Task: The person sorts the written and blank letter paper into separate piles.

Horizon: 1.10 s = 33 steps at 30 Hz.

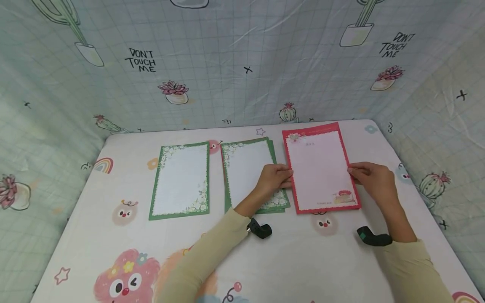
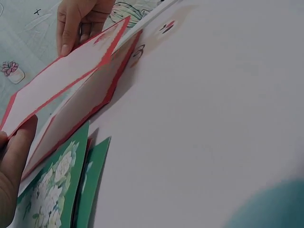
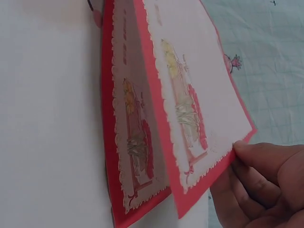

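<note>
A red-bordered sheet of paper (image 1: pixel 317 172) with a small cake drawing is held by its two long sides, lifted off a matching red-bordered sheet (image 3: pixel 137 156) below it. My right hand (image 1: pixel 373 176) pinches its right edge between thumb and fingers. On the opposite edge, my left hand (image 1: pixel 274 176) grips the paper, its fingertips partly hidden. Under my left forearm lies a small pile of green-bordered sheets (image 1: pixel 246 168) with white flowers, slightly fanned, a thin red edge showing at its left. The right wrist view shows a gap between the two red-bordered sheets.
Another green-bordered sheet (image 1: pixel 181 181) lies flat at the left of the table. The white tabletop (image 1: pixel 303 261) carries printed cartoon figures. Patterned curtains (image 1: pixel 227 84) hang behind it and at both sides. A dark device is strapped to each wrist.
</note>
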Each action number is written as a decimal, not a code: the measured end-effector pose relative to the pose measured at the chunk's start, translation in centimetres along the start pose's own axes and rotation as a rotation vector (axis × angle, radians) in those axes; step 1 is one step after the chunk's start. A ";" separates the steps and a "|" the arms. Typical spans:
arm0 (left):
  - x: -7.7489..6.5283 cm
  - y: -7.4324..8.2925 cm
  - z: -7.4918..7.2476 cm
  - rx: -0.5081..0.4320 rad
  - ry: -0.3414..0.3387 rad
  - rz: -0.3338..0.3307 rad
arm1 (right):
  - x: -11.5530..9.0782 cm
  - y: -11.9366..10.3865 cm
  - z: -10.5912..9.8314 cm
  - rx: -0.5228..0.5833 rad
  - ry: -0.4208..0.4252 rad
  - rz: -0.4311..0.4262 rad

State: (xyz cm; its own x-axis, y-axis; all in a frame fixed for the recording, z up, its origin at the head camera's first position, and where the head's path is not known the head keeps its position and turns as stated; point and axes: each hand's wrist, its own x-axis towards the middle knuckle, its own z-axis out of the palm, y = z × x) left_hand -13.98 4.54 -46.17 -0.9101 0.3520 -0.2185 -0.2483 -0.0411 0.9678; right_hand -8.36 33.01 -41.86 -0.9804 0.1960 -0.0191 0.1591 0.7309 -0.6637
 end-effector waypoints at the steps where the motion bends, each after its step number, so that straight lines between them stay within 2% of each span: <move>1: 0.1 0.0 0.1 0.008 0.008 0.011 | 0.1 0.2 0.0 0.004 -0.006 0.011; 8: 1.1 0.0 0.7 0.033 0.072 0.066 | 0.5 1.1 0.0 0.037 -0.031 0.066; 16: 2.0 -0.5 1.3 0.019 0.130 0.140 | 0.6 1.8 0.0 0.114 0.004 0.050; 21: 2.4 -0.4 1.7 0.069 0.175 0.158 | 1.0 2.1 -0.1 0.116 -0.003 0.049; 26: 2.6 0.1 2.1 0.140 0.223 0.174 | 1.2 2.2 0.1 0.088 -0.053 0.085; 33: 2.6 0.4 2.5 0.229 0.253 0.210 | 1.1 2.4 0.4 0.115 -0.093 0.104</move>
State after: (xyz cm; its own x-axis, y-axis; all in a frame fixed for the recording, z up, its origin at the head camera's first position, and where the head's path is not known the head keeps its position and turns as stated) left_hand -15.66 7.76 -46.03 -0.9933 0.1156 -0.0094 0.0060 0.1321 0.9912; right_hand -9.16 34.69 -43.75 -0.9668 0.2013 -0.1572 0.2506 0.6291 -0.7358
